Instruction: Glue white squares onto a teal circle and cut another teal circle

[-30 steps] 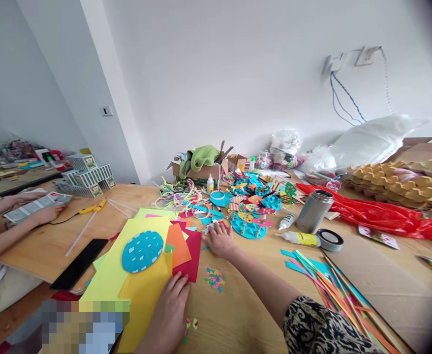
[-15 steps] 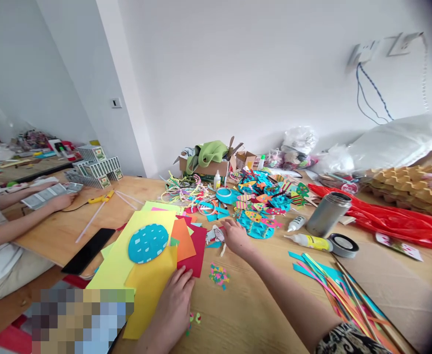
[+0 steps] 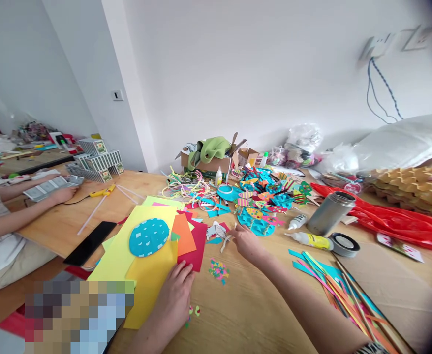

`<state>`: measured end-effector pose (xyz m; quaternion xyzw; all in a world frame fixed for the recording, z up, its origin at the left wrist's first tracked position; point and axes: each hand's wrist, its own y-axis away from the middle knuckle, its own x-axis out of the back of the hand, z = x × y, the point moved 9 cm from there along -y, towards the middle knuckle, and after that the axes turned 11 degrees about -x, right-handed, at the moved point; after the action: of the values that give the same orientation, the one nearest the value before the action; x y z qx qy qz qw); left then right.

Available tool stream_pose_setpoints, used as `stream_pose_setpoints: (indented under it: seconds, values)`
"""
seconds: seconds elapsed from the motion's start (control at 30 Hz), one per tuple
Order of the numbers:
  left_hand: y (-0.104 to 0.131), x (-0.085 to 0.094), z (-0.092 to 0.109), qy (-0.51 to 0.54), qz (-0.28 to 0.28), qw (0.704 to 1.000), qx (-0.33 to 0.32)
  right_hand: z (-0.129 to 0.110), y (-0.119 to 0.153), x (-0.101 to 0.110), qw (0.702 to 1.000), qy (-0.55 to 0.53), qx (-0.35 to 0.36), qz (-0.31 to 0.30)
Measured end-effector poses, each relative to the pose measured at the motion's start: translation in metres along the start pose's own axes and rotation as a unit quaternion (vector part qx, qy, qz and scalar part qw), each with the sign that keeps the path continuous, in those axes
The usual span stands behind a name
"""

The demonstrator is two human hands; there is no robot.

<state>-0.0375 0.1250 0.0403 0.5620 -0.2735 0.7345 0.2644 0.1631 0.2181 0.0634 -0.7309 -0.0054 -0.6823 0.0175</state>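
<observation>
- left hand (image 3: pixel 178 290) is lying loosely open across a smooth yellow sheet's (image 3: pixel 149 278) right edge
- right hand (image 3: pixel 248 242) is curling beside flimsy white scraps (image 3: pixel 217 231), right of the red paper (image 3: pixel 198 241); can't tell if it's pinching any

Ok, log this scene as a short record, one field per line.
Left hand: palm down at the edge of the golden paper
Right hand: beside the pale scraps; whether it pinches one is unclear
Blue disc: lying on the light yellow paper, pale marks on top
Paper bits: loose on the table
Glue bottle: lying on its side
Metal flask: standing behind the glue bottle
Co-worker's hand: at a grey panel
</observation>
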Motion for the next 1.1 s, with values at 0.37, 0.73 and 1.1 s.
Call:
stream_pose_setpoints:
  seconds: [0.37,0.73,1.1]
  values:
    - [0.0,0.0,0.0,-0.019,-0.006,1.0,-0.008,-0.025,0.008,0.006,0.993,0.07,0.082,0.037]
    - [-0.001,0.003,0.0,-0.013,-0.008,1.0,0.011,-0.08,0.014,-0.005,0.983,0.033,0.175,0.041]
    - [0.001,0.007,0.001,0.008,0.028,1.0,0.008,-0.078,0.014,-0.001,0.99,0.0,0.139,0.02]
